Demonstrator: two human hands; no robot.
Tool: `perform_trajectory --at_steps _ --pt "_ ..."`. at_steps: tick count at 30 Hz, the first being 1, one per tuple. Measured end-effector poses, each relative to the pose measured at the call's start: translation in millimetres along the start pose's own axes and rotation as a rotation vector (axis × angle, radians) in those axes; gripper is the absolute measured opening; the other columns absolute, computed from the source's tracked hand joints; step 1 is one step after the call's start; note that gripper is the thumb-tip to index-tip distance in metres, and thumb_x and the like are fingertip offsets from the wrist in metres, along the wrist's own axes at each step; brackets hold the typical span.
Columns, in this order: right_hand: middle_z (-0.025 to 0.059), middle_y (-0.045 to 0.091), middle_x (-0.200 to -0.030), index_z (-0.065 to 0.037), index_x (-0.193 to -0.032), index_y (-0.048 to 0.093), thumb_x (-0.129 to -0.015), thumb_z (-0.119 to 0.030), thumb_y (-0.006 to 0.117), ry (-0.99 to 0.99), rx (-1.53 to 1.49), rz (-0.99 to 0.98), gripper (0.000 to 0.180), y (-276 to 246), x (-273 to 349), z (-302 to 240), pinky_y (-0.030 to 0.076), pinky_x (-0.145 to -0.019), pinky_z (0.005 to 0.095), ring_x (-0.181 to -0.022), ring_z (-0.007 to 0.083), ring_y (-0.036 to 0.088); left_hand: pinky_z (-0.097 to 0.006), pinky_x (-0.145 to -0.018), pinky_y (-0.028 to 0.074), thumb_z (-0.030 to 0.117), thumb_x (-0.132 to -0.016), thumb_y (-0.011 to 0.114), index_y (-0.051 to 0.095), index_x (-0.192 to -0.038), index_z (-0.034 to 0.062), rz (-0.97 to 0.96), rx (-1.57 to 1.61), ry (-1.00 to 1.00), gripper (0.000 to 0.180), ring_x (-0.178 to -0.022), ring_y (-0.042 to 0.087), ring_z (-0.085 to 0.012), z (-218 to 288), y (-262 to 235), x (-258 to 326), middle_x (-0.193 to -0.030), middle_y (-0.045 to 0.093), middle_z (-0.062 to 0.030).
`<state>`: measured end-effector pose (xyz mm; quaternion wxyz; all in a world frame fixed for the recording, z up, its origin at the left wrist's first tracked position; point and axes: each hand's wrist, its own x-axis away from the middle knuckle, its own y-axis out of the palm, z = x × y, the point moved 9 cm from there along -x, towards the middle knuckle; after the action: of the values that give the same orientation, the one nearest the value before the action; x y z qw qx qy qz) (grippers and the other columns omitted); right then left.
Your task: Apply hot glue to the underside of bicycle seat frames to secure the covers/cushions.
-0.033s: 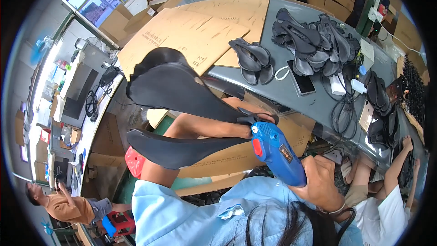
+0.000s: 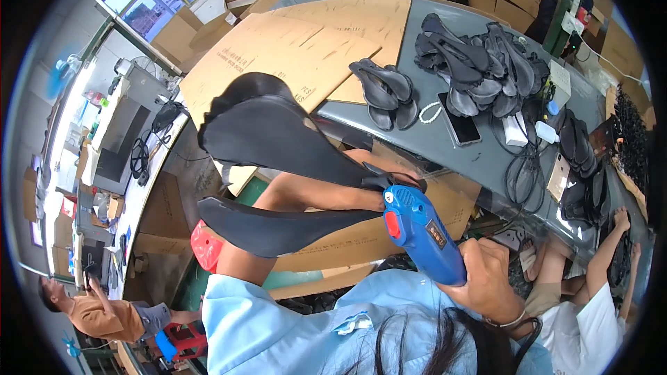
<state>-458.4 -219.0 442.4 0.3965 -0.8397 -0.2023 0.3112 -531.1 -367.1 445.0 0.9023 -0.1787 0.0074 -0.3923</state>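
Observation:
A large black bicycle saddle-shaped piece [image 2: 271, 132] stretches across the middle, its wide end to the left with a wavy edge. Below it spreads a second black lobe [image 2: 278, 228], and both narrow toward the right. My left hand [image 2: 375, 160] is closed around the narrow end, partly hidden behind the black material. My right hand [image 2: 486, 274] grips the lower end of a blue handheld power tool [image 2: 427, 236] with a red button. The tool's head meets the narrow end of the piece beside my left hand; its working tip is hidden.
On the grey table [image 2: 424, 139] lie a pile of similar black pieces [image 2: 479, 62], a smaller stack [image 2: 385, 90], a phone [image 2: 458, 118] and black cables [image 2: 524, 173]. Cardboard sheets [image 2: 306, 48] cover its far left. One person [image 2: 111, 312] is at left, another [image 2: 583, 326] at right.
The black piece has shifted slightly to the right at its wide end, and a small ragged strip now shows below its edge. Both hands and the blue tool stay nearly in place.

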Motion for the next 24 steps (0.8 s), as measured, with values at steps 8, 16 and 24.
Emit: perform_trajectory --at_steps 8,16,24 --pt "0.0104 0.054 -0.059 -0.003 -0.077 0.045 -0.057 -0.022 0.079 0.168 -0.064 0.034 0.044 7 9 11 0.042 -0.052 0.0366 -0.053 0.0289 0.056 -0.032 -0.09 0.041 0.022 -0.068 0.073 0.052 -0.117 -0.0051 0.251 0.059 0.137 0.06 -0.102 0.054 -0.0196 25 -28 8 -0.113 0.057 -0.0157" --pt "0.0127 0.053 -0.059 -0.002 -0.074 0.042 -0.059 -0.025 0.081 0.149 -0.011 0.044 0.047 9 2 13 0.042 -0.049 0.0376 -0.053 0.0306 0.055 -0.033 -0.085 0.046 0.009 -0.079 0.06 0.049 -0.115 0.0009 1.242 0.62 0.7 0.039 -0.094 0.058 -0.0204 13 -53 73 -0.105 0.058 -0.0108" --pt "0.013 0.052 -0.059 -0.002 -0.075 0.042 -0.058 -0.027 0.081 0.157 -0.06 0.021 0.05 11 -1 8 0.042 -0.048 0.0365 -0.051 0.0302 0.055 -0.032 -0.078 0.048 0.01 -0.077 0.062 0.057 -0.1 -0.0005 1.359 0.729 0.703 0.026 -0.084 0.058 -0.0191 8 -44 76 -0.091 0.06 -0.0103"
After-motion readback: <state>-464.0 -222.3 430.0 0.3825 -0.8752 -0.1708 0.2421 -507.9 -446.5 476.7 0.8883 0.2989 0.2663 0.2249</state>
